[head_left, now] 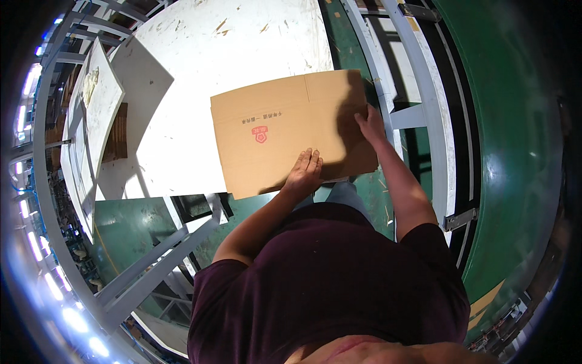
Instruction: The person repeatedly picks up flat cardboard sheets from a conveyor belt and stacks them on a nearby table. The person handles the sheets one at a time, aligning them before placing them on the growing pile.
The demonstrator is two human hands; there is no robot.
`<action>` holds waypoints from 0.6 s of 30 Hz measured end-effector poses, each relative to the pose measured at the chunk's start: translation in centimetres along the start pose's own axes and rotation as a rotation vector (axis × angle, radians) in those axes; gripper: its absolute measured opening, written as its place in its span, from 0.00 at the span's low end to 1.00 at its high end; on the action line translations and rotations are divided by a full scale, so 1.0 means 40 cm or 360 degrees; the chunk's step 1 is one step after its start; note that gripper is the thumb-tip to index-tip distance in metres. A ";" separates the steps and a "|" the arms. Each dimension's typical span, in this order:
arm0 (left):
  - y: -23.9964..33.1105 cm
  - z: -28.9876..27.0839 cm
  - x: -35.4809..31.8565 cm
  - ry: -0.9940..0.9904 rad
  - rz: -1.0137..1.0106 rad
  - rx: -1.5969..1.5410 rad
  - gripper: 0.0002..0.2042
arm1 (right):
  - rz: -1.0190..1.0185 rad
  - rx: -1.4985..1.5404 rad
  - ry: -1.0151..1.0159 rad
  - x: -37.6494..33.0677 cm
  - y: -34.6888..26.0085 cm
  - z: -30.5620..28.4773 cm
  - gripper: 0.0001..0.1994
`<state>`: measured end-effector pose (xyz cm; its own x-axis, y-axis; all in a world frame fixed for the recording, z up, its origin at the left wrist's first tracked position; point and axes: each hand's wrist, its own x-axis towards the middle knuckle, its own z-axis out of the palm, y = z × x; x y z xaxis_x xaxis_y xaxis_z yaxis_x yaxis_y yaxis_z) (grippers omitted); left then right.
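Dark maroon cloth of the wearer's shirt (327, 273) fills the lower middle of the view, closest to the camera, with both bare forearms reaching out from its sleeves. Beyond it, flat brown cardboard (279, 155) lies over the near right corner of a white table (236, 48), reaching past the table's near and right edges; red and dark printing marks its upper face, and shadow covers much of its right part. At its near edge, the left hand (305, 171) rests with fingers extended on top; whether its thumb closes underneath I cannot tell. The right hand (371, 126) grips the right edge, thumb over the upper face, the other fingers partly hidden. Small scraps dot the far tabletop. To the left stands a tilted white panel (100, 91), beside a brown stack (115, 136); grey metal rails (427, 79) run along the right.
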<state>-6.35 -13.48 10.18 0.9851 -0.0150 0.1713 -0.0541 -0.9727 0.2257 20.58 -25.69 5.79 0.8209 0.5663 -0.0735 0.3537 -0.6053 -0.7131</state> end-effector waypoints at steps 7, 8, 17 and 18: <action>-0.010 0.007 -0.006 -0.0082 0.0078 0.0347 0.25 | -0.0719 -0.0514 0.0359 -0.092 -0.225 0.075 0.38; -0.007 0.012 -0.008 -0.0080 0.0055 0.0335 0.24 | -0.0684 -0.0591 0.0229 -0.106 -0.232 0.087 0.37; 0.000 0.011 -0.012 -0.0004 0.0031 0.0187 0.23 | -0.0630 -0.0753 0.0078 -0.144 -0.247 0.102 0.33; 0.001 0.020 -0.018 0.0014 0.0026 0.0184 0.23 | -0.0636 -0.0744 0.0095 -0.145 -0.249 0.101 0.33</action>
<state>-6.95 -13.69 9.30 0.9827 -0.0297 0.1829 -0.0506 -0.9926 0.1105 10.48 -20.70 10.49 0.6033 0.7758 0.1847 0.7870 -0.5417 -0.2953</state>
